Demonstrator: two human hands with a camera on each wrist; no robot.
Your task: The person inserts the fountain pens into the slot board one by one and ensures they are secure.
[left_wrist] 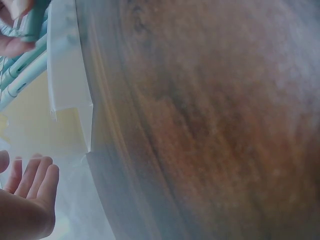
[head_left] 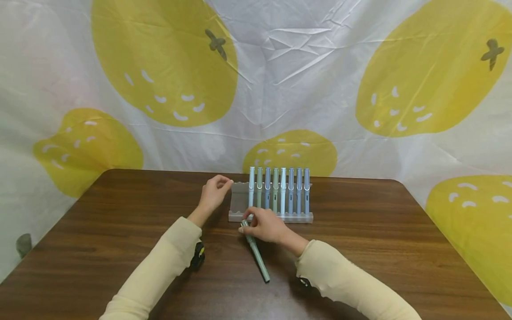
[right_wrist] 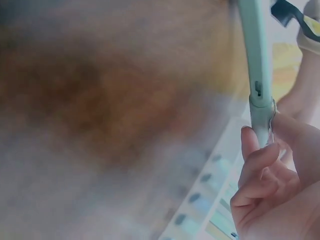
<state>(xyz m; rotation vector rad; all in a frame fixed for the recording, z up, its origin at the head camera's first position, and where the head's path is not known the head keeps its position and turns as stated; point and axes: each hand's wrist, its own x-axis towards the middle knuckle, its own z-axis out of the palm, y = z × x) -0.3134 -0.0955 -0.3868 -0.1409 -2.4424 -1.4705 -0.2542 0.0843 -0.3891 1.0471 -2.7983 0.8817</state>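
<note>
A clear pen stand sits on the table, with several capped pens in pale blue, green and blue standing in a row. My left hand is at the stand's upper left corner, thumb and forefinger pinching its edge; the other fingers stretch out in the left wrist view. My right hand pinches a green pen by its capped end, in front of the stand. That pen slants toward the near side, its clip and cap showing in the right wrist view. Whether its far end touches the table is unclear.
The brown wooden table has its back edge close behind the stand. A white cloth printed with yellow lemons hangs behind it. Dark wrist cameras sit under both sleeves.
</note>
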